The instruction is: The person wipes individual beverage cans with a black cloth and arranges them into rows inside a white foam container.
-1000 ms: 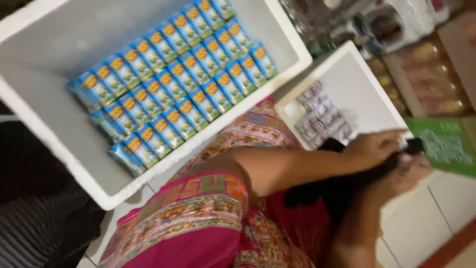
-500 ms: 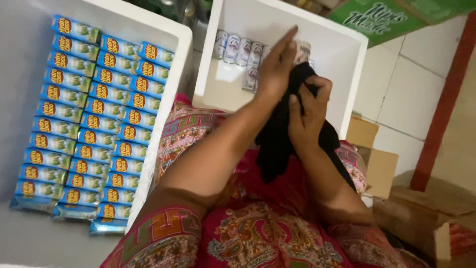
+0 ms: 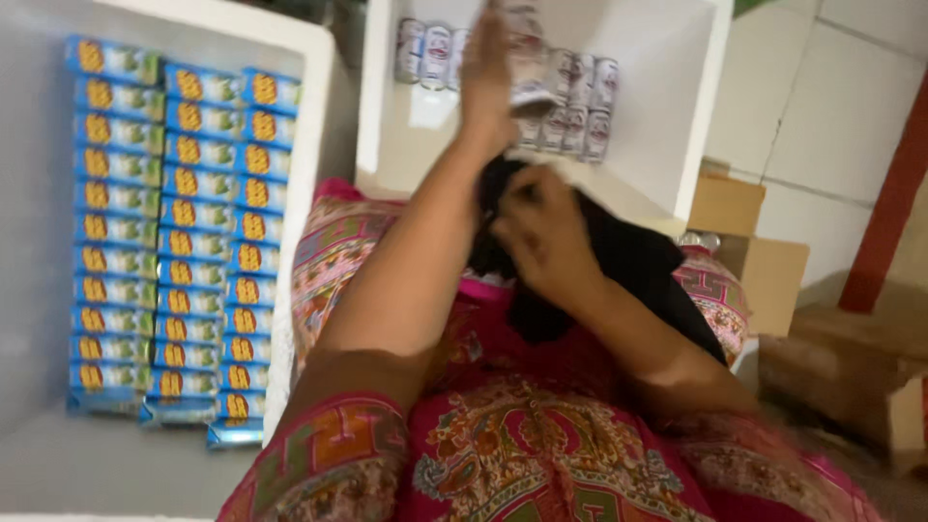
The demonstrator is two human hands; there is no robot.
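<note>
Head view: rows of blue drink cartons (image 3: 179, 242) fill the left foam box (image 3: 319, 116). Left hand (image 3: 488, 82), fingers flat, touches a can (image 3: 527, 58) in the half-filled right box (image 3: 701, 116); right hand (image 3: 541, 232) clutches black cloth (image 3: 628, 261).

The person wears a bright pink garment (image 3: 541, 454) printed all over with ornate patterns in orange, green, cream and red; short sleeves (image 3: 329, 464) end above the elbow, edged with blocky geometric motifs; both forearms are bare; no rings or watch show.
</note>
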